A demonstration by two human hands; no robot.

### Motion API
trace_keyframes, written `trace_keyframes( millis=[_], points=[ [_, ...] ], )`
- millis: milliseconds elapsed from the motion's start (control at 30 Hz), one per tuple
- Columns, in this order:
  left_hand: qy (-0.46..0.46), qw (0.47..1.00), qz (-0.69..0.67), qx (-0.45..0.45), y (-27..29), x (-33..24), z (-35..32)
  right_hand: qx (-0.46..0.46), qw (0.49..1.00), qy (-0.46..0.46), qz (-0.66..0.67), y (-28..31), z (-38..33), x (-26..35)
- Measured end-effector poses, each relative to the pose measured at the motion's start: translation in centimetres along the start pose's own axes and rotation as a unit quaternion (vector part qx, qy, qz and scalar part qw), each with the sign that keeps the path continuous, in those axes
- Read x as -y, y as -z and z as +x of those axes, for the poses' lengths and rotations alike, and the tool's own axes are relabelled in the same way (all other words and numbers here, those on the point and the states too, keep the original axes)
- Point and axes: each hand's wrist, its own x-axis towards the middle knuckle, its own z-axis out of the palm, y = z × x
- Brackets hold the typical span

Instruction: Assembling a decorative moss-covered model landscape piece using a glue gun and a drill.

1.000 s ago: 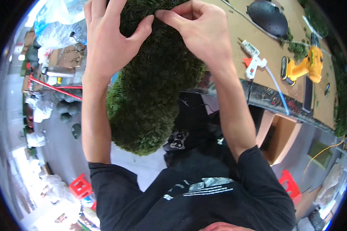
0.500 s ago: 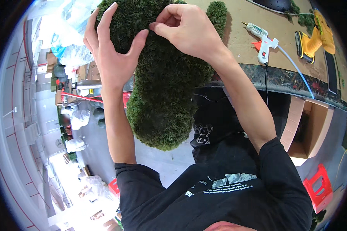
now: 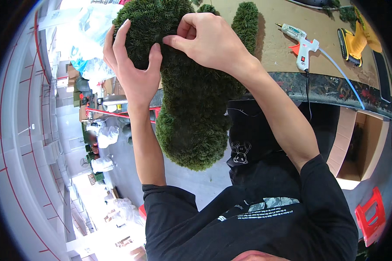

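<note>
A large, bumpy shape covered in dark green artificial foliage [image 3: 194,108] hangs over the near edge of the worktable, its rounded lower end toward me. My left hand [image 3: 137,80] rests on its upper left part, fingers and thumb spread across the greenery. Beside that thumb, my right hand [image 3: 213,45] has its fingers curled and its thumb tip against the foliage. Whatever lies between those fingertips is too small or hidden to make out. Another upright green foliage part [image 3: 245,28] shows just beyond my right hand.
On the worktable [image 3: 276,52] to the right lie a white glue gun [image 3: 304,54] with a blue glue stick and a yellow cordless tool [image 3: 356,43]. An open cardboard box [image 3: 374,148] and a red plastic stool [image 3: 371,217] are below. Clear plastic bags [image 3: 93,43] are at upper left.
The whole view has shifted a little, moving everything rightward in the picture. Both hands stay at the same part of the foliage, the right thumb a bit farther from the left thumb's tip.
</note>
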Motion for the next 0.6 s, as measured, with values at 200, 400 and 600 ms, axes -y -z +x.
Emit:
trace_keyframes(
  millis=[200,400,600],
  points=[
    [0.015,1.000,-0.013,0.003,0.0,0.4,-0.3,-0.032,0.999,0.023,-0.006,-0.9,0.2,-0.6],
    [0.009,1.000,-0.013,0.003,0.0,0.4,-0.4,-0.037,0.999,0.021,-0.020,-1.0,0.1,-0.4],
    [0.014,1.000,-0.006,0.000,-0.1,0.4,-0.5,-0.017,0.999,0.009,-0.049,-0.7,-0.2,0.5]
  ],
)
